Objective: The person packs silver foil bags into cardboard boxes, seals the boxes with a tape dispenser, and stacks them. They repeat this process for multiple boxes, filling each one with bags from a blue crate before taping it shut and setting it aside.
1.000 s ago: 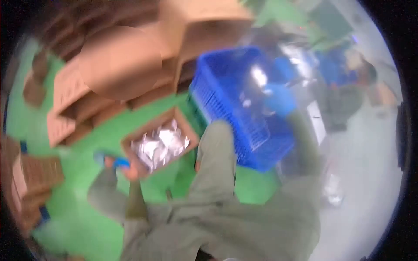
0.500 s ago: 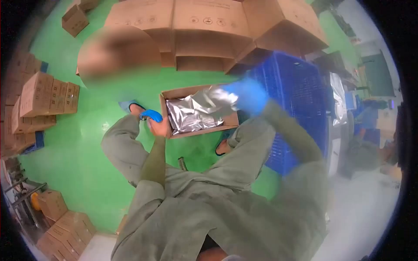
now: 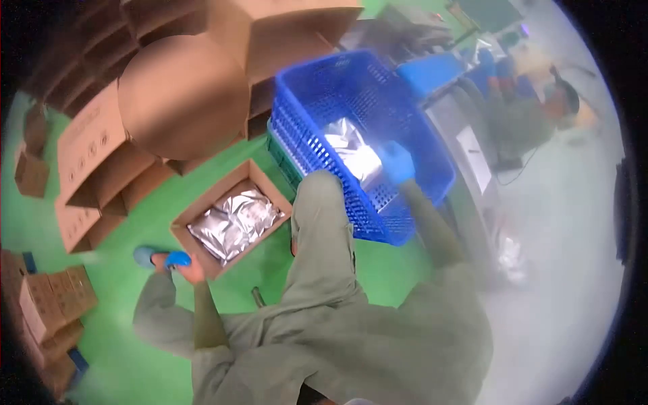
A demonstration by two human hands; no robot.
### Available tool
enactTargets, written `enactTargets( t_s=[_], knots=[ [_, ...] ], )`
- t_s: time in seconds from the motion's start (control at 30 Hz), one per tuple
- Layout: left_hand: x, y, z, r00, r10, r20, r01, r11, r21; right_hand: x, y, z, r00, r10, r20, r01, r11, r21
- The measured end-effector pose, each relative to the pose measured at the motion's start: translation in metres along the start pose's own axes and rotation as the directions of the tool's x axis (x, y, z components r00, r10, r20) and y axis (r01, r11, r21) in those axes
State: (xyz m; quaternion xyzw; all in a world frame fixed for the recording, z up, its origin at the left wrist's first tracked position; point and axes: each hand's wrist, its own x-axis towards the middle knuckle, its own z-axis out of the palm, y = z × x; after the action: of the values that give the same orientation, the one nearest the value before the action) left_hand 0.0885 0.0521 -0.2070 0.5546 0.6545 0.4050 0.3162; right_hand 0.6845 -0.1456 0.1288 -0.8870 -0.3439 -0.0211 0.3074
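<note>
My right hand [image 3: 397, 162], in a blue glove, is inside the blue plastic basket [image 3: 310, 115] at the right edge of a silver foil packet [image 3: 352, 150]. Blur hides its fingers, so I cannot tell whether it grips the packet. My left hand [image 3: 187, 265], with blue covering over part of it, is at the near left corner of an open cardboard box [image 3: 185, 236]. Its fingers are curled round something small and blue that I cannot make out. Silver foil packets [image 3: 236, 221] lie inside the box.
Large open cartons [image 3: 94, 138] stand at the upper left, smaller closed cartons [image 3: 47, 304] at the lower left. Under the blue basket is a green crate [image 3: 282, 158]. Another person [image 3: 520, 115] is by a grey table [image 3: 449, 121] at the upper right.
The view has turned right. My right hand has gone from above the cardboard box into the blue basket. My left hand remains beside the box.
</note>
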Motion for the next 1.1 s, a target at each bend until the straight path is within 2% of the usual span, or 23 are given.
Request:
enactTargets(
  t_s=[0.03,0.1,0.17,0.2,0.27,0.3,0.33,0.4,0.47,0.5,0.53,0.6,0.63,0.7,0.77,0.8,0.83,0.87,0.9,0.97,1.0,1.07,1.1],
  knots=[
    [-0.002,-0.007,0.000,0.999,-0.036,0.009,0.036,0.999,0.029,0.000,0.062,0.018,0.984,0.002,0.180,-0.003,1.000,0.008],
    [0.002,-0.013,-0.002,0.999,-0.039,0.038,0.036,0.997,0.068,-0.005,0.164,0.068,0.768,0.355,0.534,-0.389,0.920,-0.053],
    [-0.002,0.001,-0.006,0.996,-0.023,0.085,0.026,0.999,-0.034,-0.045,0.215,0.129,0.573,0.529,0.626,-0.725,0.683,0.087],
    [-0.005,0.019,-0.007,0.991,-0.113,0.075,0.115,0.993,-0.028,-0.062,0.232,0.156,0.463,0.581,0.670,-0.854,0.494,0.162],
    [-0.008,0.019,-0.002,0.981,-0.186,0.057,0.189,0.981,-0.050,-0.076,0.273,0.199,0.299,0.611,0.733,-0.953,0.151,0.263],
    [-0.003,0.003,0.002,0.983,-0.174,0.051,0.177,0.982,-0.070,-0.072,0.266,0.206,0.306,0.612,0.729,-0.952,0.196,0.236],
    [-0.004,0.011,0.006,0.985,-0.168,0.028,0.170,0.981,-0.093,-0.067,0.256,0.208,0.386,0.616,0.687,-0.917,0.335,0.215],
    [-0.010,0.035,0.000,0.983,-0.178,-0.043,0.182,0.976,0.119,-0.067,0.241,0.218,0.654,0.571,0.496,-0.702,0.703,0.117],
    [-0.010,0.033,0.001,0.981,-0.181,-0.072,0.188,0.976,0.110,-0.060,0.223,0.222,0.861,0.438,0.257,-0.450,0.893,-0.016],
    [-0.009,0.034,0.004,0.980,-0.184,-0.078,0.193,0.974,0.117,-0.047,0.221,0.210,0.731,0.497,0.468,-0.610,0.783,0.121],
    [-0.012,0.031,0.006,0.977,-0.193,-0.090,0.202,0.974,0.104,-0.039,0.216,0.204,0.730,0.516,0.447,-0.615,0.782,0.101],
    [-0.008,0.021,0.003,0.982,-0.185,-0.024,0.186,0.981,0.061,-0.006,0.193,0.181,0.872,0.431,0.231,-0.447,0.894,0.018],
    [-0.005,0.008,0.014,0.954,-0.271,-0.130,0.285,0.953,0.106,0.015,0.169,0.157,0.929,0.343,0.137,-0.343,0.939,-0.025],
    [-0.011,-0.026,0.025,0.936,-0.252,-0.246,0.281,0.955,0.092,0.051,0.117,0.101,0.988,0.149,0.044,-0.144,0.983,-0.113],
    [0.000,-0.036,0.026,0.994,-0.003,-0.105,-0.013,0.989,-0.150,0.073,0.054,0.049,0.997,-0.027,0.066,0.039,0.984,-0.172],
    [-0.009,-0.004,0.025,0.991,-0.080,-0.103,0.073,0.994,-0.077,0.082,0.016,0.019,0.989,-0.088,0.122,0.109,0.978,-0.176],
    [-0.014,0.016,0.030,0.910,-0.065,-0.410,0.175,0.955,0.238,0.081,-0.024,-0.007,0.973,-0.119,0.199,0.153,0.974,-0.165],
    [-0.013,0.029,0.043,0.771,0.082,-0.631,0.328,0.798,0.505,0.079,-0.067,-0.033,0.946,-0.136,0.293,0.188,0.969,-0.160],
    [-0.014,0.033,0.014,0.965,-0.237,-0.113,0.260,0.922,0.288,0.072,-0.106,-0.055,0.917,-0.166,0.364,0.235,0.959,-0.156],
    [-0.007,-0.004,0.027,0.971,-0.001,-0.241,0.019,0.997,0.071,0.079,-0.127,-0.075,0.871,-0.322,0.370,0.444,0.839,-0.315],
    [-0.011,0.029,0.012,0.956,-0.287,-0.067,0.293,0.951,0.103,0.075,-0.156,-0.093,0.787,-0.465,0.406,0.593,0.751,-0.289],
    [-0.015,0.046,0.024,0.929,-0.190,-0.318,0.246,0.958,0.145,0.064,-0.211,-0.121,0.618,-0.686,0.384,0.786,0.559,-0.265],
    [-0.020,0.052,0.021,0.924,-0.203,-0.324,0.259,0.955,0.141,0.048,-0.262,-0.125,0.709,-0.437,0.554,0.613,0.769,-0.179]
  ],
)
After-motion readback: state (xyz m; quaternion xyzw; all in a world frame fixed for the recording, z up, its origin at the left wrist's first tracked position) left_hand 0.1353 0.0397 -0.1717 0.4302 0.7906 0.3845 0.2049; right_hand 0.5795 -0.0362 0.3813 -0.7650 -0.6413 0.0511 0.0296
